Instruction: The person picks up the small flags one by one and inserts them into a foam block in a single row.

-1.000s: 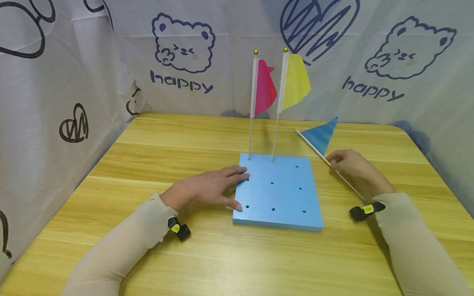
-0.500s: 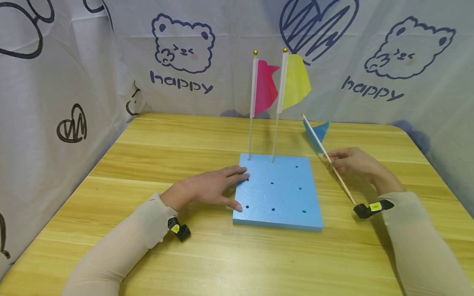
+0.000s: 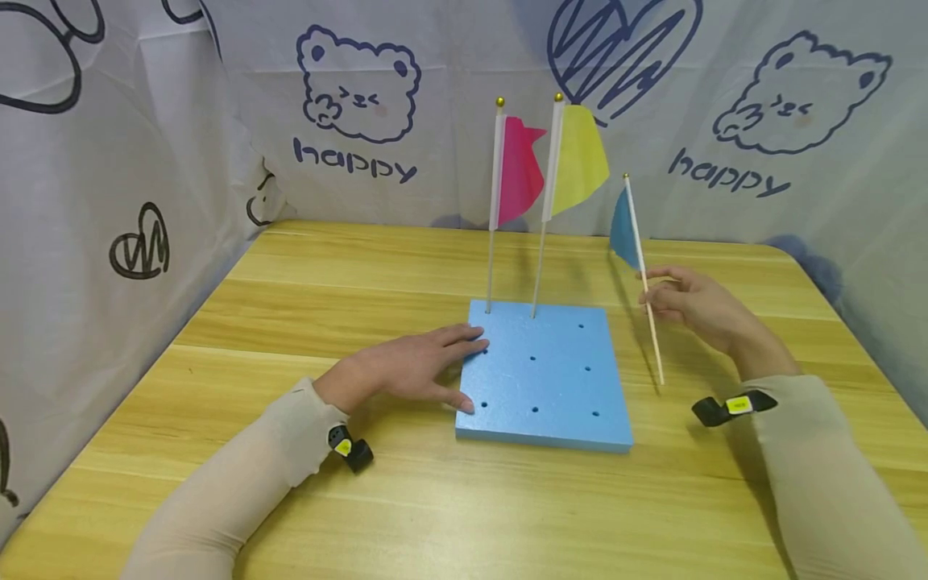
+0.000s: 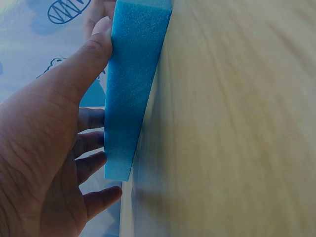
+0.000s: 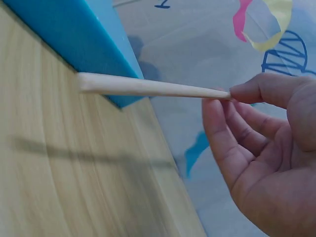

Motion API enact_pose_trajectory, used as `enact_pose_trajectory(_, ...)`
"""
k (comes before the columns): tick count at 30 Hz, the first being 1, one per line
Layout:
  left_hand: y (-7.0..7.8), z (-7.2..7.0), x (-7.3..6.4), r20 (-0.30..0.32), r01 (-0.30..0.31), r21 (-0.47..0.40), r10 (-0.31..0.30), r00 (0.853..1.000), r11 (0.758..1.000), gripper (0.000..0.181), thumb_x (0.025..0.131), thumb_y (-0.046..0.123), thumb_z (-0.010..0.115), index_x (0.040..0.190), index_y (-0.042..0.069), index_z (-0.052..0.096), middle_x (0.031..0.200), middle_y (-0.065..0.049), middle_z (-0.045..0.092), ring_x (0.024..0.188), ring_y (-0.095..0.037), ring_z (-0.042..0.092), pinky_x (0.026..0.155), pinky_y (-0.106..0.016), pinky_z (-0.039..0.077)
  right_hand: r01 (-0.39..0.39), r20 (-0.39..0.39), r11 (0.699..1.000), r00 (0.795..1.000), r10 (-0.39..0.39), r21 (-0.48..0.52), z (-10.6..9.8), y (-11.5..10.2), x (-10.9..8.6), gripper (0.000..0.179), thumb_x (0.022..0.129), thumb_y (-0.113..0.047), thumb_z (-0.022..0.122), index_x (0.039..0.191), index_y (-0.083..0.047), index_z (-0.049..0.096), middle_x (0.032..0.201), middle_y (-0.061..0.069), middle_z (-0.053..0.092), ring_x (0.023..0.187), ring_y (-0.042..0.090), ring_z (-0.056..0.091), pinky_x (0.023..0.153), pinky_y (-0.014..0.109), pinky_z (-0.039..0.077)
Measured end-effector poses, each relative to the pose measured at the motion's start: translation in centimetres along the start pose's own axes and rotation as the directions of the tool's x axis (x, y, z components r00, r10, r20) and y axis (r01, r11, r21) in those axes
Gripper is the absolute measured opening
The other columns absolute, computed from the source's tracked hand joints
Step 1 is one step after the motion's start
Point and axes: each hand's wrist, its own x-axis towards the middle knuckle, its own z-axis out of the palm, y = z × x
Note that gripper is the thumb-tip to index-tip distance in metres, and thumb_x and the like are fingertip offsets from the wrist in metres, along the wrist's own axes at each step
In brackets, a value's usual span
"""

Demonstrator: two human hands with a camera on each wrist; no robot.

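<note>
My right hand [image 3: 706, 310] pinches the wooden stick of a small blue flag [image 3: 624, 229] between thumb and fingertips. The flag stands nearly upright, right of a light blue foam board [image 3: 558, 387], its lower end apart from the board. In the right wrist view the bare stick [image 5: 148, 86] points toward the camera, beside the board's corner. My left hand [image 3: 406, 366] rests on the board's left edge with fingers spread and straight. In the left wrist view the thumb and fingertips touch the board [image 4: 131, 89]. A pink flag [image 3: 518, 173] and a yellow flag [image 3: 577, 161] stand in the board's back holes.
The board lies flat on a wooden table [image 3: 326, 282] and has several small holes. Behind the table hangs a white cloth [image 3: 464, 48] with printed bears and hearts. Each wrist carries a small black camera.
The blue flag has swung from lying slanted low over the table to nearly upright, its gold tip rising and moving right. My right hand has shifted slightly; the left stays still.
</note>
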Motion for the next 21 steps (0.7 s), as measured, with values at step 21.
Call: enact_pose_trajectory(21, 0.1, -0.2, 0.0, 0.011, 0.006, -0.009, -0.006, 1.0, 1.0, 0.106, 0.077, 0.086, 0.041, 0.159, 0.027, 0.012, 0.164, 0.005, 0.005, 0.148, -0.018, 0.01, 0.114, -0.04, 0.026, 0.271, -0.35, 0.96, 0.908, -0.23, 0.073, 3.4, -2.6, 1.0, 0.031, 0.094, -0.006, 0.066, 0.123, -0.01, 0.056, 0.093, 0.007, 0.067, 0.085, 0.016, 0.068, 0.077, 0.025, 0.055)
